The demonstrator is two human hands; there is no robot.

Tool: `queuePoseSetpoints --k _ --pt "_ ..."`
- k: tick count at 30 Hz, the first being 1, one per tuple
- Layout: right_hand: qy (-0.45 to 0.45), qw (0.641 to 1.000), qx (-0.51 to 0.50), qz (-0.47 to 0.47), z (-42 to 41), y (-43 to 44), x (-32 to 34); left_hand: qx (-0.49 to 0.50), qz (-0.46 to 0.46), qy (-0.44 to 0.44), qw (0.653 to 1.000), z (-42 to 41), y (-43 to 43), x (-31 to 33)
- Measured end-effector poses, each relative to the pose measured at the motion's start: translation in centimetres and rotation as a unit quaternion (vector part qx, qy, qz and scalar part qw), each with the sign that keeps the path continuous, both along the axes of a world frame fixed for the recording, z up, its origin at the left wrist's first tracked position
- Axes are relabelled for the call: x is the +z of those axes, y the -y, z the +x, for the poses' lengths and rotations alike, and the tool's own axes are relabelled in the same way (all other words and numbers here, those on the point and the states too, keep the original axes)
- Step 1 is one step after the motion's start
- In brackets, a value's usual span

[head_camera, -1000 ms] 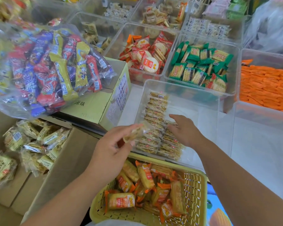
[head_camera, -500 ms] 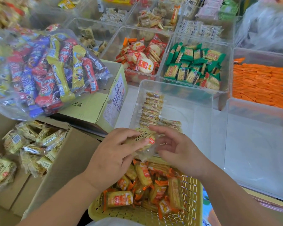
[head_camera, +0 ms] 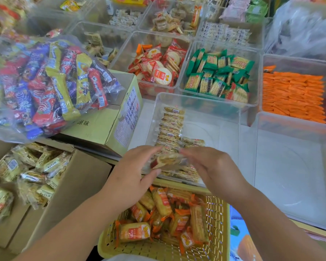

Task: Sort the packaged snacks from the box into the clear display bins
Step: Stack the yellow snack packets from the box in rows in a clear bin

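Right then, pinched one clear-wrapped snack packet (head_camera: 168,161) between left hand (head_camera: 132,172) and right hand (head_camera: 213,170), over the near rim of the clear bin (head_camera: 215,132). Looked light, crinkly, slippery, crumbly inside; best held by the sealed ends.

Both forearms (head_camera: 73,223) are bare, as are the left grip (head_camera: 132,178) and right grip (head_camera: 215,170).
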State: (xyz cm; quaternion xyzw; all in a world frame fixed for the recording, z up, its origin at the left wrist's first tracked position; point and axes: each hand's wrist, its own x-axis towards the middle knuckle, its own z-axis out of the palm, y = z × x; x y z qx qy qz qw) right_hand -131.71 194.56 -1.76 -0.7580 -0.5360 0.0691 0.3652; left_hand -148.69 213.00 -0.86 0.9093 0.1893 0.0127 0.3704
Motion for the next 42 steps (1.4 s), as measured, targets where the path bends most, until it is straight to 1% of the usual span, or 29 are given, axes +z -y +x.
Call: queuePoseSetpoints --k 3,5,6,8,10,12,14,16,18,20,22,23,26,33,35,37,39,42 --pt "0.013 0.988 -0.151 -0.017 3.4 -0.1 -0.6 0.021 0.029 -0.114 0.993 0.6 -0.8 -1.8" --pt "0.022 0.970 -0.237 -0.039 6.4 -0.5 -1.6 0.026 0.036 -0.211 0.976 1.1 -1.1 -2.9" --pt "0.022 0.963 -0.263 -0.051 7.8 -0.8 -2.3 0.025 0.036 -0.244 0.969 1.2 -1.1 -3.4" --pt "0.014 0.958 -0.278 -0.073 10.0 -1.6 -3.8 0.019 0.048 -0.273 0.961 1.5 -1.1 -4.2" --pt "0.002 0.958 -0.268 -0.097 11.3 -2.5 -5.6 0.017 0.060 -0.286 0.956 1.7 -1.2 -4.5" --pt "-0.027 0.955 -0.249 -0.159 11.9 -3.2 -7.7 0.011 0.071 -0.297 0.952 1.7 -1.4 -4.7" --pt "-0.060 0.943 -0.211 -0.250 11.6 -3.7 -9.8 -0.001 0.087 -0.302 0.949 1.6 -1.4 -4.9" --pt "-0.071 0.933 -0.176 -0.305 11.1 -3.8 -11.5 -0.007 0.101 -0.302 0.948 1.5 -1.4 -5.0" --pt "-0.106 0.930 -0.168 -0.311 11.0 -4.0 -12.3 -0.009 0.112 -0.303 0.947 1.4 -1.5 -5.1" --pt "-0.162 0.921 -0.154 -0.319 11.1 -4.5 -12.3 -0.012 0.118 -0.304 0.945 1.4 -1.5 -5.2" --pt "-0.222 0.908 -0.121 -0.334 11.2 -5.1 -12.0 -0.016 0.121 -0.304 0.945 1.5 -1.6 -5.3" --pt "-0.231 0.905 -0.106 -0.341 11.3 -5.4 -12.0 -0.017 0.121 -0.303 0.945 1.5 -1.6 -5.3" --pt "-0.212 0.903 -0.082 -0.364 11.2 -6.1 -12.3 -0.019 0.117 -0.298 0.947 1.5 -1.7 -5.4" --pt "-0.194 0.899 -0.078 -0.384 9.9 -6.9 -12.7 -0.019 0.107 -0.290 0.951 1.5 -1.9 -5.5" --pt "-0.170 0.892 -0.081 -0.411 9.6 -6.7 -12.6 -0.020 0.099 -0.286 0.953 1.4 -2.0 -5.5" --pt "-0.129 0.879 -0.103 -0.447 9.2 -6.7 -12.1 -0.026 0.084 -0.275 0.957 1.1 -2.0 -5.2" --pt "-0.097 0.880 -0.134 -0.444 8.3 -7.2 -11.1 -0.025 0.069 -0.240 0.968 0.2 -1.8 -4.4" --pt "-0.041 0.907 -0.179 -0.379 5.6 -8.5 -8.7 -0.005 0.056 -0.150 0.987 -2.9 -1.6 -2.7"
